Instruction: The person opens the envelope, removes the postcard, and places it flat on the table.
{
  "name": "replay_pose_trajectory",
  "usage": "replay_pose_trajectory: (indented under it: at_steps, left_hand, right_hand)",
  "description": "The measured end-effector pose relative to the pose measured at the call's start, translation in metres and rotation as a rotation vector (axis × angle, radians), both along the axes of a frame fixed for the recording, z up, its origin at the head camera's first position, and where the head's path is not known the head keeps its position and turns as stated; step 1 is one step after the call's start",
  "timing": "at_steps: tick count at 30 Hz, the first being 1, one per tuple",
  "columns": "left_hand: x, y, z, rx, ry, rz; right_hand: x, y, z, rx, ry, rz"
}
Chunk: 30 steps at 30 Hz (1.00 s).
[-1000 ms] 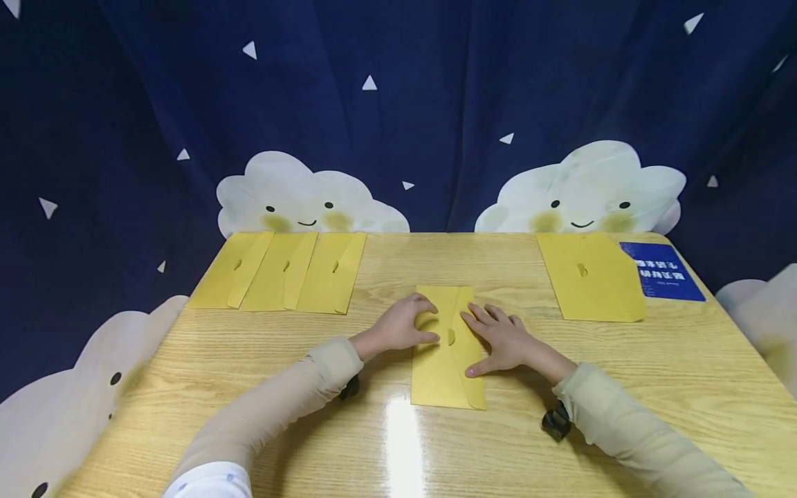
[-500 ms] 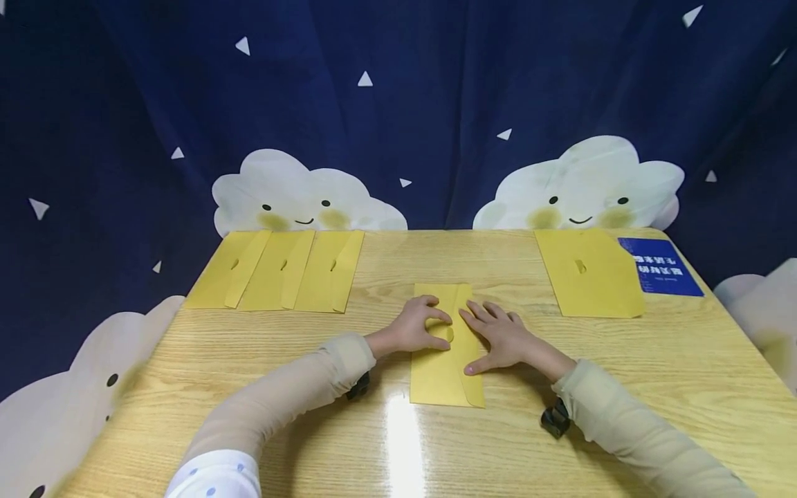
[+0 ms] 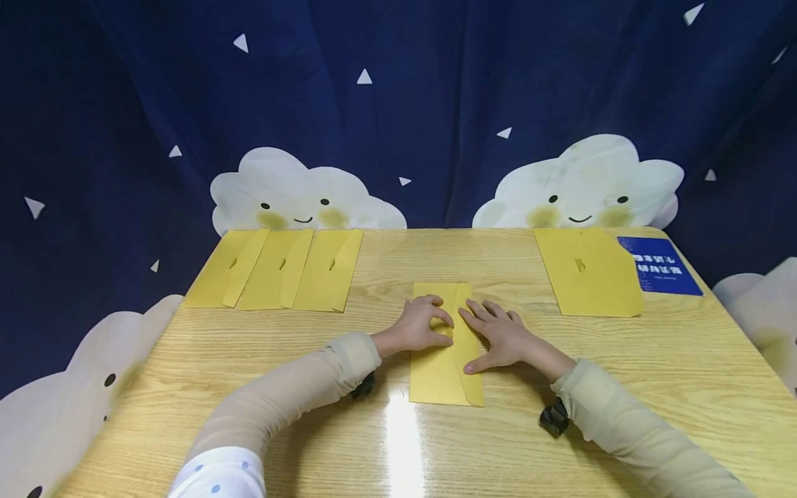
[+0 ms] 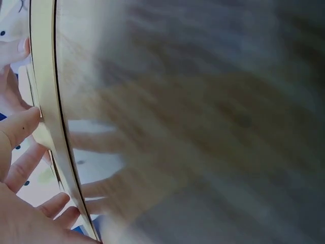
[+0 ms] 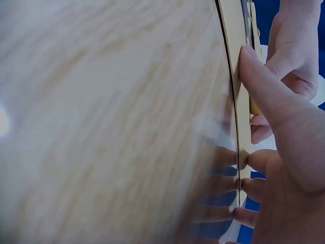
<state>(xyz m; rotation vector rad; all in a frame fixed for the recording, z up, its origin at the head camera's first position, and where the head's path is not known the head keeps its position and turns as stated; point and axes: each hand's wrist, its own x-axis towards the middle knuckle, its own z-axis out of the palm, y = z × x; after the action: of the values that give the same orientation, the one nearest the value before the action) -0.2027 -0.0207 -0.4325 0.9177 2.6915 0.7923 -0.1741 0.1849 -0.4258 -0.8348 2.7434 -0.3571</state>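
Observation:
A yellow envelope (image 3: 438, 377) lies upright on the table between both hands, its flap folded over along the right side. My left hand (image 3: 418, 325) reaches over its left half, fingers bent, with thumb and index fingertips apart on either side of the small half-round tab at the flap's edge. Spread fingers of my right hand (image 3: 501, 339) press on the flap side, thumb lower down. Seen nearly edge-on, the envelope (image 4: 46, 76) has fingertips of the left hand (image 4: 30, 188) touching it. In the right wrist view, the right hand's thumb (image 5: 264, 81) rests on its surface.
Back left, three overlapping yellow envelopes (image 3: 274, 270) lie in a row. A wider yellow envelope (image 3: 591, 273) partly covers a blue card (image 3: 669, 266) with white writing at the back right. Behind the wooden table (image 3: 349, 443) hangs a dark blue curtain (image 3: 436, 104) with clouds.
My left hand has moved a little to the right, its thumb and index fingertips coming to the tab. The right hand stays in place on the envelope.

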Motion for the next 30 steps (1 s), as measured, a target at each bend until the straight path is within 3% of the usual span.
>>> replay_pose_trajectory:
  at_steps: [9, 18, 30]
  left_hand:
    - [-0.002, -0.008, 0.002, 0.038, -0.015, 0.001]
    - [-0.004, -0.012, 0.003, 0.017, -0.016, 0.003]
    - [-0.006, -0.012, 0.003, 0.021, 0.031, -0.02]
  right_hand:
    - [-0.001, -0.001, -0.001, -0.009, -0.008, -0.006]
    - [-0.003, -0.013, -0.003, -0.112, 0.017, -0.046]
    - [-0.002, -0.037, 0.002, -0.008, 0.038, -0.091]
